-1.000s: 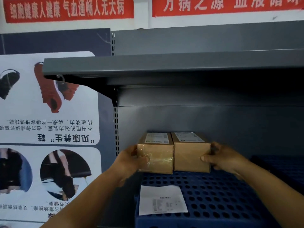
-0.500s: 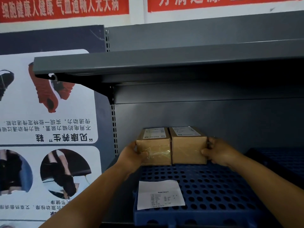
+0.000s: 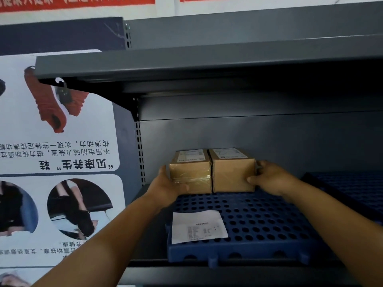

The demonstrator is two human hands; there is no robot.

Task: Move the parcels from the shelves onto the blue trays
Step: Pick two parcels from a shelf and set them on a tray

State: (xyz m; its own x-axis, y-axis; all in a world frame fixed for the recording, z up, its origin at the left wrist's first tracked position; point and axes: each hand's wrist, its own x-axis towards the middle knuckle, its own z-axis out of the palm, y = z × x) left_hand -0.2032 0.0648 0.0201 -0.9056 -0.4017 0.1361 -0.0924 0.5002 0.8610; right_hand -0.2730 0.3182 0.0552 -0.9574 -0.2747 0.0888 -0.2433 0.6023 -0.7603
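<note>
both boxes have slid further back on the blue tray (image 3: 259, 220) since a moment ago. left hand (image 3: 165, 186) grips the left box (image 3: 189, 172), right hand (image 3: 267, 178) grips the right box (image 3: 233, 172); two are placed, release left.

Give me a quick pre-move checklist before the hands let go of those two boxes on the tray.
1. Both boxes over the blue tray: ok, the left box and right box sit at its back edge.
2. Boxes fully resting on the tray: cannot tell, their bottom edges meet it but no gap is visible either way.
3. Boxes side by side and upright: ok, touching along one seam.
4. Left hand on the left box: ok, holding its outer side.
5. Right hand on the right box: ok, gripping its outer side.
6. Paper slip clear of the boxes: ok, lies nearer the front.
</note>
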